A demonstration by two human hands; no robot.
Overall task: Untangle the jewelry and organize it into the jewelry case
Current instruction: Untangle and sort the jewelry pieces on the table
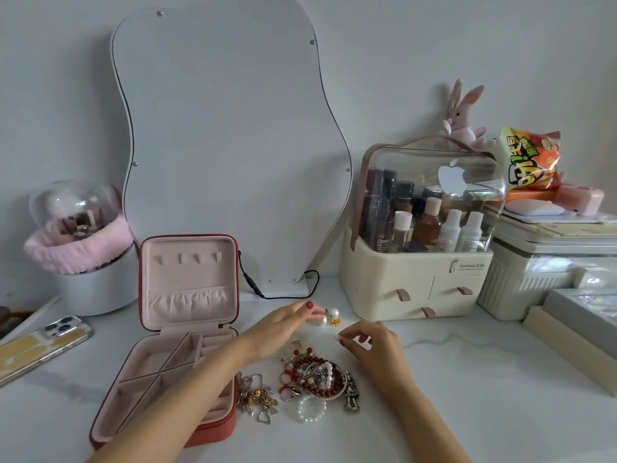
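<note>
1. Jewelry case (173,332): red outside, pink lining, open on the white surface (467,379), left of centre. Lid upright with four hooks and a gathered pocket; the tray compartments that show hold nothing.
2. Tangled jewelry pile (317,375): just right of the case, near the front edge. Dark red bead strands, pearls and metal chain knotted together.
3. Gold-toned charm cluster (257,397) lies touching the case's right wall; a small pearl bracelet (311,409) lies alone in front of the pile.
4. Left hand (283,325): forearm crosses over the case tray; fingers (309,309) pinch a pearl earring (330,316) with a gold fitting, raised behind the pile.
5. Right hand (370,342): fingers curled, thumb and forefinger pinching a small silvery piece (340,336); too small to identify.
6. Behind: wavy mirror (230,145), cosmetics organizer (417,262) to the right, phone (40,345) to the left.
</note>
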